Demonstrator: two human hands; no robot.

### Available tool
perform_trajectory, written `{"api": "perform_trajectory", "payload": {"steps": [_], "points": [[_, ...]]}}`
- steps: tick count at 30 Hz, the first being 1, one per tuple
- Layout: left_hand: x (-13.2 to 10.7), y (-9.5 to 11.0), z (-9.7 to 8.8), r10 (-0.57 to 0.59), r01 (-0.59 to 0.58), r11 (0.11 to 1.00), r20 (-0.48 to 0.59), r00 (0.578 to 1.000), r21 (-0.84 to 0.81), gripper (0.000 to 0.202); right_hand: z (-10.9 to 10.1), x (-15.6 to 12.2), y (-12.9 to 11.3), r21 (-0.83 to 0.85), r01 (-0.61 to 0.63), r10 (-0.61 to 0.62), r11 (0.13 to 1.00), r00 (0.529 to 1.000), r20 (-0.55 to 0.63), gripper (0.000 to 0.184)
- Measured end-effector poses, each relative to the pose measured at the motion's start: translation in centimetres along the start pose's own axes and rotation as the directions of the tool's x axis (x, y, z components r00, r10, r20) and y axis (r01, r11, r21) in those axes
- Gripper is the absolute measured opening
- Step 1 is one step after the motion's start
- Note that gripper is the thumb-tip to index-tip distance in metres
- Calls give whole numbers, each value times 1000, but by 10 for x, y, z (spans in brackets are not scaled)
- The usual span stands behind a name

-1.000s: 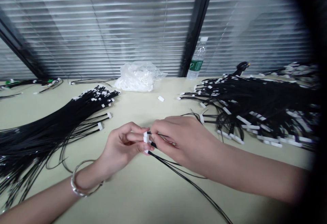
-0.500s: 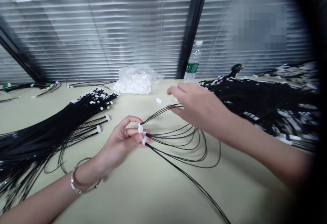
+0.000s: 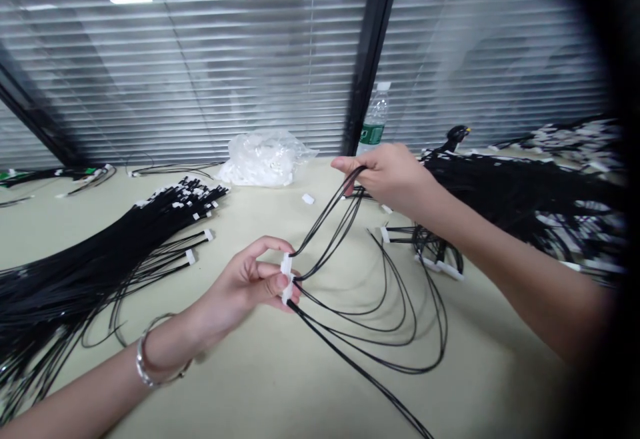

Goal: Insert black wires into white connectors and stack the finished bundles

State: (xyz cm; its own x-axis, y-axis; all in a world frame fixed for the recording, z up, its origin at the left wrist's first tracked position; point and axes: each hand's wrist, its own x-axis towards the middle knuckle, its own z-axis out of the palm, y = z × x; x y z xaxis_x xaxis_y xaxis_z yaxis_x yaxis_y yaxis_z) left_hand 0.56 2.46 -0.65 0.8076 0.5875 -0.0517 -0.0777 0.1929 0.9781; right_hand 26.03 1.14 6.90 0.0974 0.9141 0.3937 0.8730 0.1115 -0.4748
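Head view | white connectors (image 3: 287,277) pinched between thumb and forefinger of left hand (image 3: 240,292), low over table (image 3: 280,379) | black wires (image 3: 327,215) run up and rightward from them to right hand (image 3: 395,175), closed round their loop, raised beside wire pile (image 3: 510,192) | wire bundle (image 3: 100,252) lies far left

My left hand (image 3: 245,285) pinches white connectors (image 3: 287,277) between thumb and fingers above the table (image 3: 280,372). Black wires (image 3: 330,215) run from them: some rise to my closed right hand (image 3: 387,175), others loop on the table. Wire bundle (image 3: 100,252) at left, tangled pile (image 3: 510,192) at right; plastic bag (image 3: 265,159) and bottle (image 3: 373,125) behind.
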Motion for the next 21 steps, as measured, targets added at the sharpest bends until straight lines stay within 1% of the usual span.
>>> {"api": "perform_trajectory", "payload": {"steps": [2, 3, 5, 7, 9, 10, 11, 12, 14, 15, 16, 17, 18, 19, 20, 21], "points": [[0, 1, 1, -7, 7, 1000, -8, 1000, 1, 25, 5, 3, 4, 100, -53, 47, 994, 997, 67, 54], [0, 1, 1, -14, 14, 1000, -18, 1000, 0, 25, 7, 3, 6, 183, -87, 65, 979, 990, 122, 53], [-1, 1, 1, -32, 32, 999, -46, 998, -4, 27, 12, 4, 11, 400, -170, 71, 901, 966, 250, 46], [-1, 1, 1, -42, 41, 999, -89, 995, -14, 28, 16, 3, 14, 554, -245, 40, 796, 934, 356, 35], [-1, 2, -1, -34, 29, 999, -150, 988, -34, 29, 16, 3, 17, 606, -284, -9, 743, 901, 433, 27], [-1, 2, -1, -26, 18, 999, -187, 982, -48, 29, 16, 3, 18, 615, -292, -27, 732, 890, 455, 28], [-1, 2, -2, -16, 2, 998, -226, 974, -61, 30, 14, 3, 18, 616, -284, -32, 735, 893, 449, 32], [-1, 2, -3, -5, -15, 997, -266, 964, -73, 31, 12, 2, 17, 608, -252, -24, 753, 913, 408, 36], [-1, 3, -5, 16, -50, 994, -330, 944, -93, 33, 7, -1, 10, 561, -152, 15, 813, 970, 241, 40], [-1, 3, -6, 27, -66, 993, -351, 936, -100, 34, 3, -4, 4, 520, -99, 26, 849, 989, 146, 37], [-1, 3, -6, 37, -81, 991, -365, 930, -105, 35, 0, -9, -5, 467, -49, 16, 883, 997, 75, 32], [-1, 3, -6, 47, -93, 990, -375, 926, -106, 35, -2, -15, -14, 428, -11, -14, 904, 998, 54, 25], [-1, 3, -6, 55, -102, 989, -380, 923, -104, 36, -4, -22, -25, 336, 45, -72, 941, 995, 68, 17], [-1, 3, -6, 64, -110, 989, -382, 922, -99, 35, -4, -30, -35, 240, 117, -149, 964, 981, 122, 16], [-1, 3, -5, 72, -115, 989, -381, 922, -91, 35, -3, -38, -44, 169, 194, -226, 966, 954, 196, 18], [-2, 3, -5, 78, -118, 990, -378, 922, -82, 34, -1, -46, -51, 98, 271, -287, 958, 927, 240, 19]]}}
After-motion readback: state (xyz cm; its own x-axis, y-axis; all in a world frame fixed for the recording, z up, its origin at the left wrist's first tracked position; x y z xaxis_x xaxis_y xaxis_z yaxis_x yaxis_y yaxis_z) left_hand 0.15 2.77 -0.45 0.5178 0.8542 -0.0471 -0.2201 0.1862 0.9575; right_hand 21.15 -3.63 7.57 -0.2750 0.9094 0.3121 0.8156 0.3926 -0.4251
